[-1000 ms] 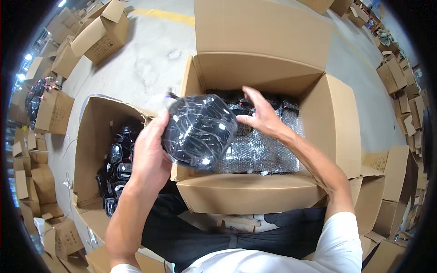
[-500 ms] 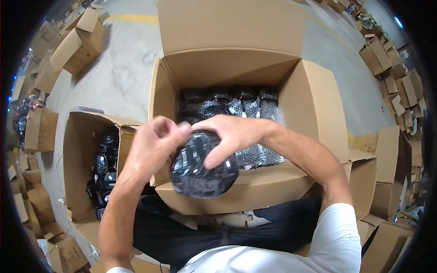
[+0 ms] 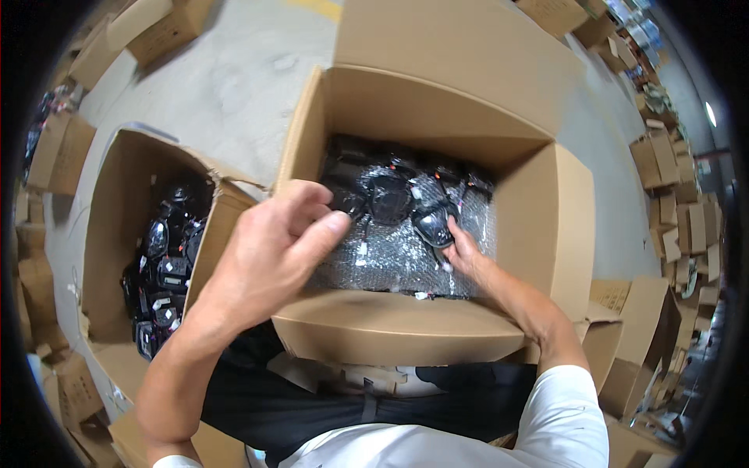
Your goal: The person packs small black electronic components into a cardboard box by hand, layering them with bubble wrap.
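Note:
My right hand (image 3: 462, 248) reaches down into the large open carton (image 3: 421, 320) in front of me. It grips a glossy black rounded part (image 3: 434, 226) by its right side, thumb on top, low over the packed contents. Beside it lie other black parts (image 3: 390, 199) with short wires and small white connectors, on a layer of clear bubble wrap (image 3: 367, 261). Above the carton's near left corner hangs my left hand (image 3: 273, 253), thumb stretched out and fingers loosely bent, with nothing visible in it.
On the left, a smaller open carton (image 3: 109, 257) holds a jumble of black parts (image 3: 168, 269). The large carton's far flap (image 3: 452, 62) stands up and its right flap (image 3: 573, 234) leans outward. More cartons (image 3: 636, 343) stand at right, with stacks along both sides of the grey floor (image 3: 250, 70).
My right hand has carried the black part from above the near edge forward and right, down into the carton. My left hand has come off it. The whole view has tilted.

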The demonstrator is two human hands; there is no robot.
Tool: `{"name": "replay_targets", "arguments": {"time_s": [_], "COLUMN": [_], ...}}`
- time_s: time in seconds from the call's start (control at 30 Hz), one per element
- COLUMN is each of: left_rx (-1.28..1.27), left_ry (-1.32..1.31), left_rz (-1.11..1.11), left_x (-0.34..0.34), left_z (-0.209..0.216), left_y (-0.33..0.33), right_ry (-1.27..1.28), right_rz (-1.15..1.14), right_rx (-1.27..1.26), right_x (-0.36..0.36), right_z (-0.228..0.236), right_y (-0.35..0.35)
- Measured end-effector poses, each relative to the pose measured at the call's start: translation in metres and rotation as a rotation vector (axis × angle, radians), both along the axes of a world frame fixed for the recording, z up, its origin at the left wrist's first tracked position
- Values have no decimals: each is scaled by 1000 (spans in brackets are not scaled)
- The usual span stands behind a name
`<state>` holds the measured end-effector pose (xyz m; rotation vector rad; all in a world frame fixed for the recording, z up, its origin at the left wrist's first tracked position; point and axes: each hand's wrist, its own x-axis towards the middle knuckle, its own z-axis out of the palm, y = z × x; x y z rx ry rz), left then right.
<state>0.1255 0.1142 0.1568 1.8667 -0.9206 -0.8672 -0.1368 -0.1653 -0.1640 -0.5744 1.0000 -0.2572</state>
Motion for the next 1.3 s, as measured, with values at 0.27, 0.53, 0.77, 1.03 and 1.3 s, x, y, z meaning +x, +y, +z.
{"name": "replay_targets", "arguments": {"time_s": [0.27, 0.53, 0.77, 1.03, 1.3], "left_rx": [-135, -236, 364, 222, -570], "left_ry": [-413, -490, -272, -129, -1146], "left_rz": [-198, -122, 643, 853, 432], "left_x": [-33, 42, 229, 182, 122], "left_z": [-6, 19, -263, -271, -31], "left_y": [36, 98, 244, 231, 159], "right_ry": [256, 842, 628, 450, -417], "right_rz": [175, 815, 812, 891, 590], "right_rx": [-59, -429, -577, -818, -229], "right_x": [8, -16, -11, 44, 228], "right_z": [8, 26, 140, 219, 327], "right_y": [4, -18, 29, 95, 243]}}
